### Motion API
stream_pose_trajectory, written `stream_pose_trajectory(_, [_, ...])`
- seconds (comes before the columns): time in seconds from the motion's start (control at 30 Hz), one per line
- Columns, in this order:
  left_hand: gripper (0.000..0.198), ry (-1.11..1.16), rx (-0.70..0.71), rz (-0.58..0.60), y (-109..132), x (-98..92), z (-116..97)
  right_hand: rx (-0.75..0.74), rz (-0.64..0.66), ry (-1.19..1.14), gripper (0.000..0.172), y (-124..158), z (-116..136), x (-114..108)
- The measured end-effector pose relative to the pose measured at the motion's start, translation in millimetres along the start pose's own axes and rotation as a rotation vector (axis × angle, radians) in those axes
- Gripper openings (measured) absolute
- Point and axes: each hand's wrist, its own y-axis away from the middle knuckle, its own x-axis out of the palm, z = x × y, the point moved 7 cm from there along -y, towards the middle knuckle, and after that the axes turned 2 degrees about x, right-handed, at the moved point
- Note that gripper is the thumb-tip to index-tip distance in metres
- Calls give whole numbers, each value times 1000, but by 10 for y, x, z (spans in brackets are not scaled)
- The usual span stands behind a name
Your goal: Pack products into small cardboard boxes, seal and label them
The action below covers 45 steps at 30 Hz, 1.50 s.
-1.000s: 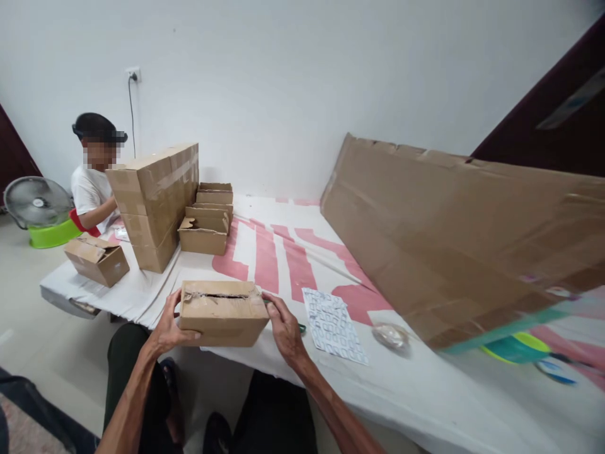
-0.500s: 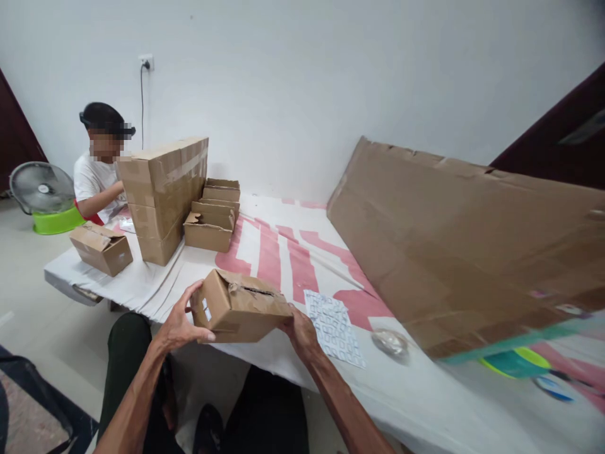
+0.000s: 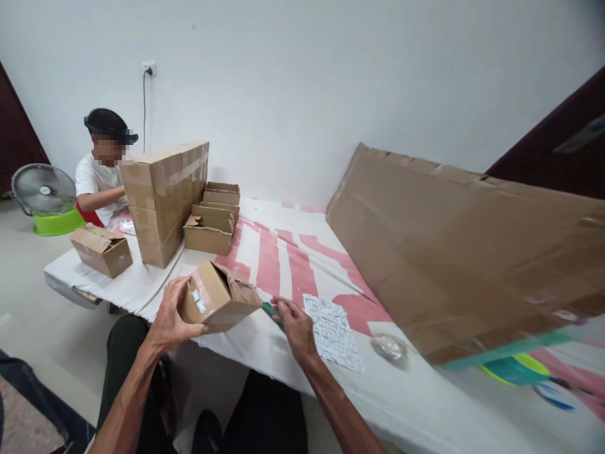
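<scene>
My left hand (image 3: 171, 315) grips one end of a small brown cardboard box (image 3: 215, 302), thumb on the near lower edge and fingers over the far side. The box is tilted at the table's front edge, with two small white labels (image 3: 198, 301) on its end and a torn, partly raised top flap (image 3: 239, 287). My right hand (image 3: 295, 325) is closed just right of the box, around a green object (image 3: 271, 311); its kind is mostly hidden by the fingers. A sheet of printed labels (image 3: 333, 331) lies beside that hand on the cloth.
A tall stack of taped boxes (image 3: 163, 202) and several opened boxes (image 3: 210, 233) stand at the back left. Another box (image 3: 101, 249) sits near the table's left end, close to a seated person (image 3: 101, 186). A large cardboard sheet (image 3: 463, 258) leans on the right. A tape roll (image 3: 390, 348) lies nearby.
My right hand has come away from the box's right end, and a green object now shows at its fingers. My left hand has turned and shifted the box slightly left.
</scene>
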Motion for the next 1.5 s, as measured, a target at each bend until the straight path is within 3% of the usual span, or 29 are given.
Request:
stream_pose_trajectory(0.1, [105,-119,44,-24,-8,28,-112,-446,-125,200,30,266,747,44])
stream_pose_trajectory(0.2, [106,-205,65,-41,-15,132,-260,-907,-44,377,18,725,1410,323])
stream_pose_trajectory(0.27, [105,-261,66,-52,-19,206,-366,-1111,52,461,21,981,1668,526])
stream_pose_trajectory(0.33, [104,-305,57,-58,-22,265,-457,-1215,120,536,21,1112,1795,674])
stream_pose_trajectory(0.7, [104,-361,41,-39,-29,369,-561,-1276,321,880,3,908,1866,909])
stream_pose_trajectory(0.93, [105,-365,69,-31,-38,383,-600,-1318,507,976,10,800,1865,1066])
stream_pose_trajectory(1.17, [106,-360,79,-34,-35,379,-601,-1392,524,963,23,790,1825,1132])
stream_pose_trajectory(1.5, [107,-347,64,-23,-44,387,-607,-1452,505,938,26,803,1821,1107])
